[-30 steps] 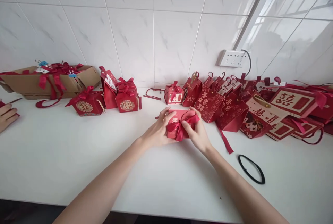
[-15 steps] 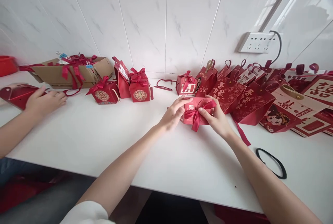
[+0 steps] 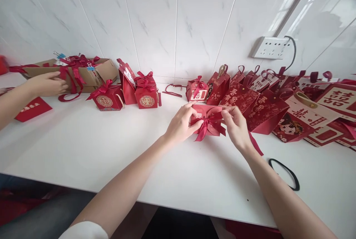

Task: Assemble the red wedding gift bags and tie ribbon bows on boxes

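Note:
A small red gift box with a dark red ribbon bow on its top sits on the table in front of me. From the left, my left hand curls against the box, its thumb and forefinger closed at the left side of the bow. My right hand pinches the bow's right loop between thumb and fingers. Ribbon tails hang over the box's near side. Just behind it stands another small red box with a bow.
Several red gift bags crowd the right side. At left stand bow-tied boxes and a cardboard box of ribbons. A co-worker's hand reaches near it, above a red box. A black loop lies right of my arm.
My right hand has shifted from the bow's middle to its right loop. My left thumb has moved onto the bow. The co-worker's hand has left the red box and moved toward the cardboard box.

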The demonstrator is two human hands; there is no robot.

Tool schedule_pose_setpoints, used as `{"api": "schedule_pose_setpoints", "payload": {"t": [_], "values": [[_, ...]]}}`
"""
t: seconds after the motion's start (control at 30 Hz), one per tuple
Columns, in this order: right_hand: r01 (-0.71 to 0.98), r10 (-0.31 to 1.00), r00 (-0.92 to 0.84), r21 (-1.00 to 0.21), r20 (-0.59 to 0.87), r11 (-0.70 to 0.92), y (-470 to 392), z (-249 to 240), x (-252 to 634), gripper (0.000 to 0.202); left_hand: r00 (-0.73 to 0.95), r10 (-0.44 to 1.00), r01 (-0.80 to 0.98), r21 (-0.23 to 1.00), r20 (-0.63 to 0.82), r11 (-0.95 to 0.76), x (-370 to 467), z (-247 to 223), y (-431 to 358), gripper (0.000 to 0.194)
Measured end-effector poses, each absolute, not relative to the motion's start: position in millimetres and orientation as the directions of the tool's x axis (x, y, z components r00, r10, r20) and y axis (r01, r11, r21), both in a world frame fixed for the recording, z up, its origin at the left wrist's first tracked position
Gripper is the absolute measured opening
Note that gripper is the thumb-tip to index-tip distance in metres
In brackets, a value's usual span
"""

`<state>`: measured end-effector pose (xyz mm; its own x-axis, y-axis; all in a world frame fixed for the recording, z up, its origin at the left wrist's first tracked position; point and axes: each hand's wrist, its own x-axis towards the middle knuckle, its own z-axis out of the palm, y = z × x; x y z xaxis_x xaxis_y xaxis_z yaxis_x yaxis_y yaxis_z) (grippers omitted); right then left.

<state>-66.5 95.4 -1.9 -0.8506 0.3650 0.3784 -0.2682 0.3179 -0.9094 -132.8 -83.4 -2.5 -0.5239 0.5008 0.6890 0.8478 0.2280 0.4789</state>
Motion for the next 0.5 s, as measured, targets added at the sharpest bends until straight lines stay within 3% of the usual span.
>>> {"api": "schedule_pose_setpoints", "payload": {"t": [0.13,0.33,0.5], "values": [[-0.258,0.338,-0.865,-0.907,0.37,0.332,95.6,-0.3,-67.0,0.035,-0.579,0.516,0.799,0.566,0.631,0.203,-133.4,3.3,-84.5,0.015],[-0.279,0.253,-0.925,-0.959,0.283,0.052,102.0,0.7,-71.4,0.034,-0.605,0.527,0.761,0.627,0.597,0.164,-143.3,5.4,-89.1,0.014],[-0.269,0.169,-0.95,-0.963,0.264,-0.007,110.1,-4.5,-74.5,0.03,-0.716,0.446,0.688,0.651,0.537,0.32,-149.7,6.4,-94.4,0.03]]}}
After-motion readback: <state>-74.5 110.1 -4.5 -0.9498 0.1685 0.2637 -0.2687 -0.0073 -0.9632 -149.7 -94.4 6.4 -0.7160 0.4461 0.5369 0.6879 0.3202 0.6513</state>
